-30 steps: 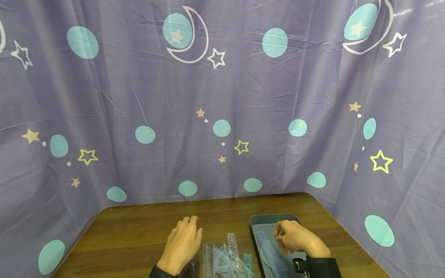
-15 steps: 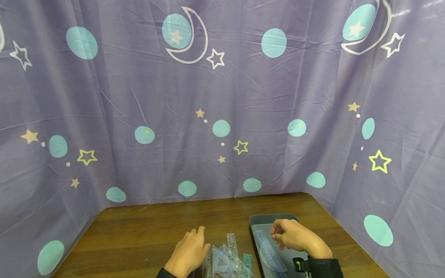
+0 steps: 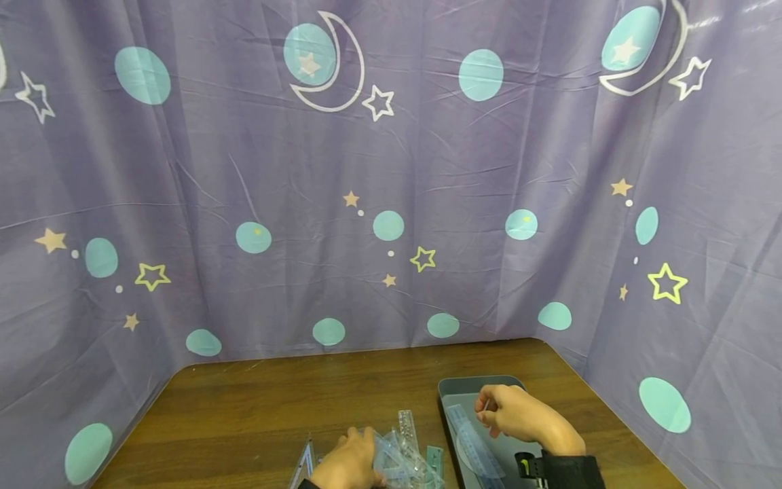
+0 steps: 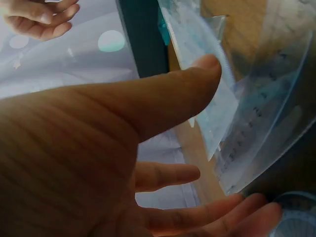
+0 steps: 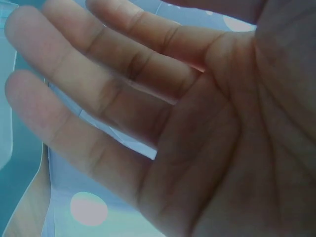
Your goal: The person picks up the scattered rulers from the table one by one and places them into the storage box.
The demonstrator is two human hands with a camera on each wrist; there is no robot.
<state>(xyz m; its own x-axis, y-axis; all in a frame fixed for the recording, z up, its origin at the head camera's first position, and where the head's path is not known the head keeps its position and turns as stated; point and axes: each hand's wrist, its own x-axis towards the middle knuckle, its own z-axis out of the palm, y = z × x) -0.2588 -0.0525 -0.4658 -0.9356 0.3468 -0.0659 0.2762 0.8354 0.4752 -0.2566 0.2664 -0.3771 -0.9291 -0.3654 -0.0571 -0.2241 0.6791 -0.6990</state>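
Note:
My left hand (image 3: 347, 462) reaches down at the left side of a pile of clear plastic rulers and set squares (image 3: 400, 458) on the table. In the left wrist view its thumb (image 4: 168, 98) is straight and apart from the fingers, overlapping a bluish clear piece (image 4: 217, 123). Its fingertips lie right at the edge of a clear sheet-like piece with printed numbers (image 4: 256, 118). Over the grey tray (image 3: 449, 387) hovers my right hand (image 3: 519, 414), fingers loosely bent and palm bare. Below it in the tray lies a clear blue ruler (image 3: 473, 441).
A bluish triangular set square (image 3: 303, 465) shows left of my left hand. A green ruler (image 3: 435, 462) lies between the pile and the tray. Part of a round-edged protractor (image 4: 295, 217) is at the left wrist view's corner. A patterned purple curtain (image 3: 391, 170) encloses the wooden table (image 3: 256, 401).
My left hand has moved right and down toward the near side, onto the pile's left edge. The set square at its left has come into sight. My right hand barely moved.

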